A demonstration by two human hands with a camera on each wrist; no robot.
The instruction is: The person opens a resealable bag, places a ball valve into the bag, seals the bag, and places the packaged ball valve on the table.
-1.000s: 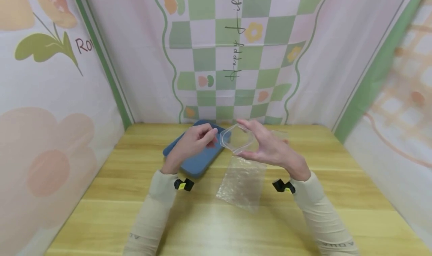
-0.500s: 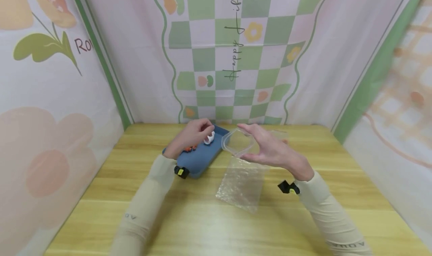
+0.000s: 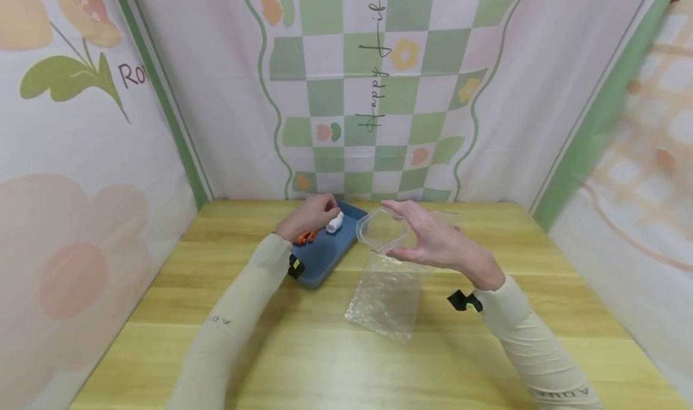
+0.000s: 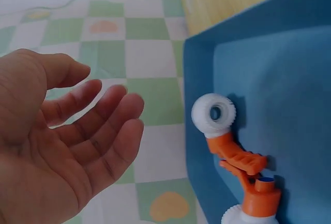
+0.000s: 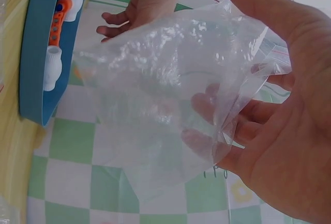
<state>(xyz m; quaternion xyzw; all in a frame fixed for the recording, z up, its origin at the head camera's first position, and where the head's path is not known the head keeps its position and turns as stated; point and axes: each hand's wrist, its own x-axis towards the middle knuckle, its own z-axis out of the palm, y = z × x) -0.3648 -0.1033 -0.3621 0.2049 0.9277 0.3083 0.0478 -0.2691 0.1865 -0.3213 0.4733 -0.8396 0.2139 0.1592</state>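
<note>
My left hand [image 3: 308, 214] reaches over the blue tray [image 3: 320, 266]; in the left wrist view its fingers are loosely curved around nothing. White, rounded plastic fittings [image 4: 213, 114] with orange levers [image 4: 240, 160] lie in the tray, beside that hand. They look like small valves. With thumb and fingers spread, my right hand [image 3: 441, 237] holds a clear zip bag [image 5: 150, 84] by its mouth, right of the tray. The bag's mouth gapes wide, and several fingertips show through the film.
A clear, crinkled plastic bag [image 3: 385, 299] lies flat on the wooden table [image 3: 346, 374] in front of the right hand. Another clear sheet [image 3: 446, 216] shows behind that hand. A checkered cloth backdrop [image 3: 379, 157] stands at the table's far edge.
My left hand has moved from beside the bag's mouth back over the tray, uncovering white and orange fittings. My right hand keeps holding the bag nearly in place.
</note>
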